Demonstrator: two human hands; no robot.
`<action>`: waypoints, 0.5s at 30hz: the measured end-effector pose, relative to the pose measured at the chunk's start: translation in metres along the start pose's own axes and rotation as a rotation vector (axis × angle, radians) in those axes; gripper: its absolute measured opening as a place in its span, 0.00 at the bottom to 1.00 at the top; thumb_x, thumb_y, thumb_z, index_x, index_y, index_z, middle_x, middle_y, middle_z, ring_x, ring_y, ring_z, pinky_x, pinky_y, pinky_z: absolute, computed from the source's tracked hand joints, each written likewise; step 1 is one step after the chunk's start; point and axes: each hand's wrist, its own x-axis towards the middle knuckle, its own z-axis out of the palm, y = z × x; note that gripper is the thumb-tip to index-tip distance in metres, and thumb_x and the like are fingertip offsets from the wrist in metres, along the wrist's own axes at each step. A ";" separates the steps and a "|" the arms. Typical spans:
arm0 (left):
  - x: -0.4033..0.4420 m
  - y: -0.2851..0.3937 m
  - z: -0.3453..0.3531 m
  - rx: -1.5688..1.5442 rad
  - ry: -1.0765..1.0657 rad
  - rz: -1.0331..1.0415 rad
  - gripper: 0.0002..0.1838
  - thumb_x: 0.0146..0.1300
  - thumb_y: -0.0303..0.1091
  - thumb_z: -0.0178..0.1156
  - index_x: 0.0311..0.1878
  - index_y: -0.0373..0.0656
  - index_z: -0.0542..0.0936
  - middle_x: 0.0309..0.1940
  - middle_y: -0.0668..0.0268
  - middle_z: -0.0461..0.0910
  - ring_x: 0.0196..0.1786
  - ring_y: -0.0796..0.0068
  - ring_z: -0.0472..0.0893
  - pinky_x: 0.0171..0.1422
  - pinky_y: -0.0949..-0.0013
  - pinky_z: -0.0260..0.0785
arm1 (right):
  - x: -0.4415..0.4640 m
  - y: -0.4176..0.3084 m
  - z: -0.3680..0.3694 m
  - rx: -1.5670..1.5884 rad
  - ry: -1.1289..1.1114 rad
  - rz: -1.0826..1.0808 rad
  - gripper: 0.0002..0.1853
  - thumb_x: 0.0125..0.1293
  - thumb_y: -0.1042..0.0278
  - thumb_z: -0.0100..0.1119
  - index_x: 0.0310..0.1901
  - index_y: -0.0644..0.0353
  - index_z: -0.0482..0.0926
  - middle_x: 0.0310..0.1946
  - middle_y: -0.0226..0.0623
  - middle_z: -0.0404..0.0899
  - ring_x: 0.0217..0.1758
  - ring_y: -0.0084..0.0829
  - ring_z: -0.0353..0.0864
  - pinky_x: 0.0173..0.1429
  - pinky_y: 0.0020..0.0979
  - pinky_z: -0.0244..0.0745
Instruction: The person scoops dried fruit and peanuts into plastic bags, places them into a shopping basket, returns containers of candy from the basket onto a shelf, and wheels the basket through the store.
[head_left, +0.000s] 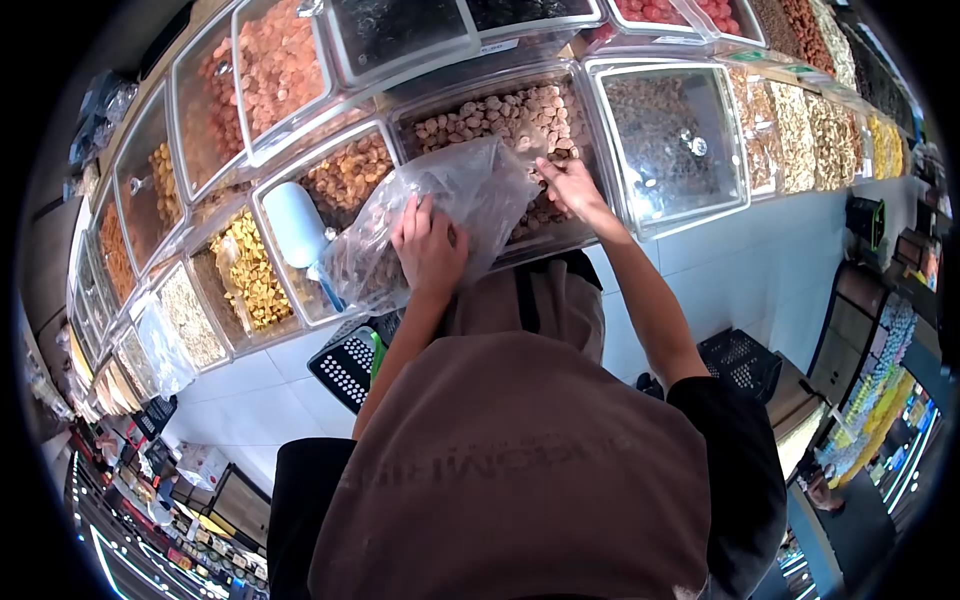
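A large clear plastic bag [475, 185] lies bunched across the front of an open bin of brown, wrinkled dried fruit [497, 117], partly covering it. My left hand [430, 243] presses on the bag with its fingers curled into the plastic. At the bag's right edge, my right hand [572, 188] has thumb and fingers closed together on the film, above the dried fruit. Left of the bag, a light-blue scoop [297, 225] rests on the neighbouring bin, its handle pointing toward me.
Bins of amber dried fruit [350, 172] and gold-wrapped pieces [252, 270] stand to the left. A lidded bin [665, 135] is on the right. A second row rises behind, with orange pieces [285, 65]. Black baskets [740, 362] are below the counter.
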 end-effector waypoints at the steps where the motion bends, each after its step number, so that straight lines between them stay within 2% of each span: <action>1: 0.001 -0.001 -0.001 -0.008 -0.005 -0.007 0.08 0.54 0.35 0.64 0.34 0.42 0.79 0.59 0.57 0.76 0.68 0.56 0.71 0.67 0.50 0.59 | 0.001 0.002 0.003 -0.006 -0.003 -0.011 0.29 0.72 0.43 0.57 0.26 0.67 0.76 0.18 0.38 0.76 0.09 0.29 0.67 0.15 0.35 0.65; 3: -0.002 -0.001 0.000 -0.043 0.020 -0.017 0.07 0.54 0.35 0.64 0.32 0.43 0.79 0.59 0.58 0.77 0.68 0.56 0.71 0.67 0.51 0.58 | 0.001 0.008 0.009 -0.235 0.117 -0.077 0.30 0.72 0.43 0.57 0.26 0.67 0.76 0.19 0.40 0.78 0.11 0.29 0.73 0.16 0.35 0.67; 4: -0.001 -0.003 0.000 -0.077 0.039 -0.019 0.07 0.54 0.34 0.65 0.31 0.43 0.78 0.58 0.59 0.78 0.69 0.56 0.71 0.68 0.51 0.58 | -0.001 0.004 0.009 -0.295 0.121 -0.051 0.30 0.71 0.41 0.57 0.31 0.67 0.80 0.22 0.45 0.81 0.19 0.33 0.81 0.26 0.38 0.76; 5: -0.001 -0.004 0.000 -0.074 0.054 -0.020 0.07 0.54 0.34 0.65 0.31 0.43 0.78 0.58 0.59 0.78 0.69 0.56 0.71 0.68 0.51 0.58 | 0.000 0.006 0.009 -0.299 0.121 -0.065 0.30 0.71 0.41 0.57 0.31 0.67 0.80 0.22 0.45 0.81 0.19 0.33 0.81 0.26 0.38 0.76; 7: -0.003 -0.004 -0.004 -0.115 0.066 -0.001 0.06 0.54 0.32 0.64 0.31 0.43 0.78 0.57 0.59 0.79 0.68 0.56 0.71 0.67 0.50 0.58 | -0.002 0.004 0.011 -0.406 0.211 -0.201 0.30 0.69 0.39 0.57 0.38 0.65 0.83 0.24 0.46 0.83 0.29 0.37 0.85 0.41 0.40 0.79; 8: -0.004 -0.005 -0.007 -0.117 0.077 0.000 0.06 0.54 0.32 0.64 0.31 0.43 0.78 0.57 0.59 0.79 0.68 0.56 0.71 0.67 0.50 0.58 | -0.005 0.005 0.008 -0.421 0.196 -0.176 0.29 0.69 0.38 0.56 0.44 0.62 0.84 0.27 0.47 0.84 0.37 0.40 0.86 0.51 0.41 0.76; 10: -0.004 -0.005 -0.019 -0.214 0.120 -0.016 0.05 0.55 0.30 0.63 0.32 0.40 0.78 0.53 0.57 0.81 0.62 0.56 0.76 0.63 0.53 0.65 | -0.018 0.004 0.006 -0.393 0.200 -0.190 0.29 0.69 0.38 0.57 0.43 0.62 0.84 0.25 0.46 0.83 0.34 0.38 0.85 0.48 0.40 0.76; 11: -0.004 -0.004 -0.024 -0.219 0.128 -0.012 0.05 0.55 0.30 0.63 0.32 0.40 0.78 0.53 0.57 0.81 0.62 0.56 0.76 0.63 0.53 0.65 | -0.025 0.004 0.004 -0.359 0.200 -0.192 0.29 0.69 0.39 0.57 0.42 0.63 0.84 0.24 0.45 0.83 0.31 0.37 0.85 0.45 0.39 0.76; 12: -0.004 -0.004 -0.030 -0.421 0.106 -0.150 0.06 0.56 0.29 0.63 0.32 0.38 0.77 0.50 0.55 0.82 0.59 0.52 0.78 0.61 0.53 0.67 | -0.034 0.002 0.001 -0.333 0.191 -0.175 0.28 0.70 0.40 0.57 0.40 0.64 0.84 0.21 0.41 0.81 0.26 0.34 0.82 0.38 0.38 0.75; 13: -0.005 -0.003 -0.037 -0.622 0.080 -0.287 0.06 0.56 0.28 0.62 0.31 0.36 0.76 0.47 0.53 0.83 0.56 0.48 0.79 0.60 0.53 0.69 | -0.042 0.002 -0.003 -0.333 0.198 -0.180 0.28 0.70 0.40 0.57 0.40 0.64 0.84 0.21 0.41 0.81 0.26 0.34 0.82 0.38 0.38 0.75; 14: -0.006 -0.002 -0.043 -0.627 0.082 -0.281 0.06 0.56 0.28 0.62 0.31 0.36 0.76 0.47 0.53 0.83 0.56 0.48 0.79 0.60 0.53 0.69 | -0.050 0.003 -0.007 -0.314 0.193 -0.220 0.27 0.70 0.41 0.57 0.39 0.64 0.84 0.19 0.38 0.79 0.23 0.31 0.80 0.35 0.36 0.74; 15: -0.007 0.001 -0.053 -0.655 0.119 -0.323 0.07 0.58 0.28 0.62 0.32 0.35 0.76 0.45 0.53 0.84 0.52 0.50 0.81 0.57 0.56 0.71 | -0.060 0.002 -0.011 -0.295 0.189 -0.259 0.26 0.71 0.42 0.58 0.38 0.64 0.84 0.17 0.36 0.77 0.20 0.28 0.78 0.31 0.35 0.72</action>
